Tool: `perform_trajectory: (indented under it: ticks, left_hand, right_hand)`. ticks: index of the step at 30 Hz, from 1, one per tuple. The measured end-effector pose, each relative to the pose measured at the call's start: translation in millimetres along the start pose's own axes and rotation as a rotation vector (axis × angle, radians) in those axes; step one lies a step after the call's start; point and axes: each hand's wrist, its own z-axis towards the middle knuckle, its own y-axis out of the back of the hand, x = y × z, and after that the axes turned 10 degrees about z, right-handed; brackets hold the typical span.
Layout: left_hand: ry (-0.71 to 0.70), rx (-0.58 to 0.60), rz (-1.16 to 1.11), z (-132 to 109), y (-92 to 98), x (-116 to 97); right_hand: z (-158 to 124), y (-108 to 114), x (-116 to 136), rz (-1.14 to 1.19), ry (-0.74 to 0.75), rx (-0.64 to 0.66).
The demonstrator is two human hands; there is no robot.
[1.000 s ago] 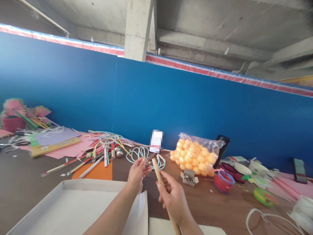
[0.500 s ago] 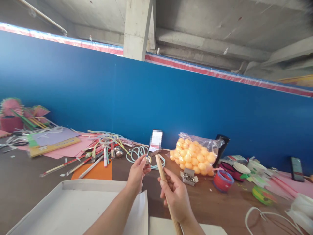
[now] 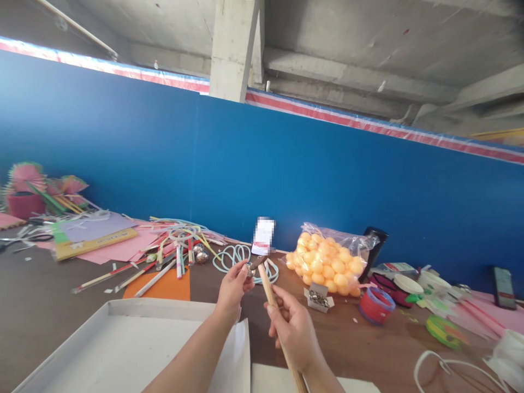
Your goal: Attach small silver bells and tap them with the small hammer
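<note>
My left hand (image 3: 234,288) pinches a small shiny silver ball, perhaps a bell (image 3: 250,269), between thumb and fingertips. My right hand (image 3: 291,322) is wrapped round a pale wooden stick (image 3: 267,285), which slants up and away from me. A dark brown flat piece (image 3: 257,263) shows between the ball and the stick's tip; I cannot tell what it is or whether it joins them. Just behind both hands lies a coil of light blue cord (image 3: 231,256).
A white tray-like box (image 3: 123,349) is at front left. Beyond my right hand are a box of small metal pieces (image 3: 318,298), a bag of orange balls (image 3: 327,262) and a red tape roll (image 3: 376,305). Straws and tubes (image 3: 172,245) lie left; a blue partition (image 3: 286,164) stands behind.
The dark brown piece sits slightly lower beside the ball and stick tip. Both hands keep their holds, and the whole view has shifted slightly.
</note>
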Motion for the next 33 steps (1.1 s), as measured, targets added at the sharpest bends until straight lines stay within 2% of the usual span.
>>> perform_trajectory:
  ticks: [8,14,23,33]
  left_hand:
    - [0.008,-0.018,0.025,-1.4,-1.1,-3.1]
    - [0.019,-0.037,0.030,-1.9,-0.5,-3.3]
    - [0.011,-0.037,0.026,-0.8,-0.9,-2.9]
    - [-0.006,-0.036,0.089,-0.5,0.2,-0.8]
  right_hand:
    - [0.4,0.4,0.6,0.044,-0.004,0.034]
    - [1.6,0.5,-5.5,0.058,0.017,0.019]
    - [-1.3,-6.0,2.3,0.093,-0.004,-0.030]
    - [-1.6,-6.9,2.1,0.059,-0.021,-0.006]
